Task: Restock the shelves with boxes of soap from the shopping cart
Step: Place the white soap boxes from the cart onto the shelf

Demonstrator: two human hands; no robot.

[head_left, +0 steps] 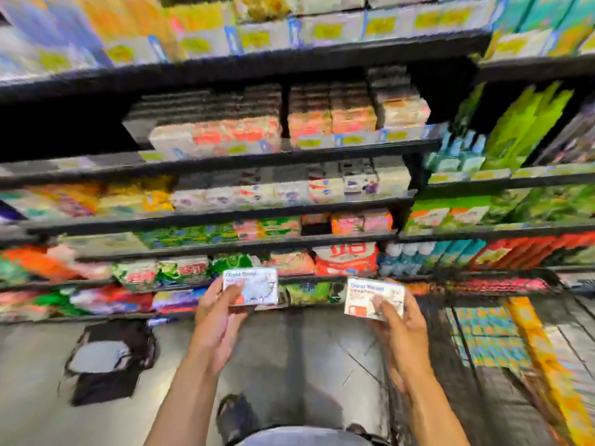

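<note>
My left hand holds a white soap box with blue lettering and an orange corner, raised in front of the lower shelves. My right hand grips a second, matching soap box a little lower and to the right. Both boxes face me, apart from each other. The shopping cart stands at the lower right with colourful boxes in it. The black shelves ahead hold rows of similar boxed soap; the picture is blurred.
A black and grey bag lies on the grey floor at the lower left. My sandalled foot shows at the bottom centre. Bagged goods fill the lowest shelves; green and blue packs stand on the right-hand shelving.
</note>
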